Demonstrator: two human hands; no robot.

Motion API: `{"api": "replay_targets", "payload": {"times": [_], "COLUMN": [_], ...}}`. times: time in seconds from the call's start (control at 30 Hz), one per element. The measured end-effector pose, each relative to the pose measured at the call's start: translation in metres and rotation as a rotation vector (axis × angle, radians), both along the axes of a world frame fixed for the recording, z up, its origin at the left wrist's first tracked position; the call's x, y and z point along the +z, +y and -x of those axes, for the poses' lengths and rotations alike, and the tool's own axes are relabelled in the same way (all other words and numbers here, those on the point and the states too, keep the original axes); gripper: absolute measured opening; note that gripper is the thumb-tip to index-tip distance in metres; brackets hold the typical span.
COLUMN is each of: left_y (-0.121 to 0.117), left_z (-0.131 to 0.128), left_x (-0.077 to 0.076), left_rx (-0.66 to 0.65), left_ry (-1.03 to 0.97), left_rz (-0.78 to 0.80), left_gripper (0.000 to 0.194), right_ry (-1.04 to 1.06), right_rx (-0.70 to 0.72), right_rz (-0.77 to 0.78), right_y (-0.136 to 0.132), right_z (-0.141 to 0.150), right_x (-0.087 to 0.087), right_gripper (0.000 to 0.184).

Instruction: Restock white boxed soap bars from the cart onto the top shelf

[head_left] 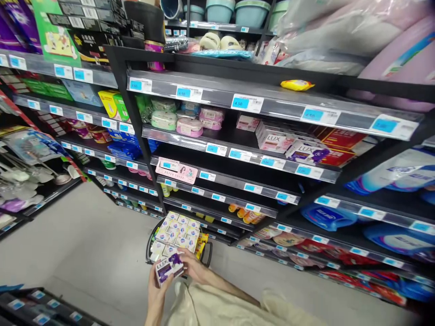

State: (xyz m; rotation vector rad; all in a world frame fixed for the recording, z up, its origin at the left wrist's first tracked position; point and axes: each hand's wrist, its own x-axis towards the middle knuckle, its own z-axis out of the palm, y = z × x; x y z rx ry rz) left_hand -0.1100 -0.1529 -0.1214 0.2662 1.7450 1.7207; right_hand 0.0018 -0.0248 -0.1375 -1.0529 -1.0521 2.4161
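Note:
Low in the head view both my hands hold one purple and white Lux soap box (169, 267). My left hand (154, 290) grips its lower left side with curled fingers. My right hand (194, 267) closes on its right end. Just beyond them a dark shopping basket (208, 252) on the floor is packed with several white soap boxes (177, 232). On the shelf at the upper right more Lux boxes (275, 138) stand in a row.
Black store shelves (238, 97) with blue price tags fill the right and centre, holding soaps, wipes, detergent pouches and bottles. A yellow packet (297, 84) lies on the top shelf. Another rack stands at the left, with grey floor (84, 244) between.

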Motion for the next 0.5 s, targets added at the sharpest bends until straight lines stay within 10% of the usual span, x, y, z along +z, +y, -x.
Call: {"api": "replay_targets", "payload": {"times": [0.2,0.5], "left_y": [-0.016,-0.028], "left_z": [-0.017,-0.019], "left_x": [0.002,0.006], "left_rx": [-0.093,-0.095], "left_ry": [0.032,-0.041], "left_rz": [-0.111,-0.211], "left_gripper": [0.080,0.086], "right_ry": [-0.081,-0.159], "right_rx": [0.044,-0.244], "right_rz": [-0.020,-0.301], "right_y": [-0.014,-0.035], "right_z": [0.000,0.002], "right_x": [0.014,0.038], "right_gripper": [0.040,0.043]}}
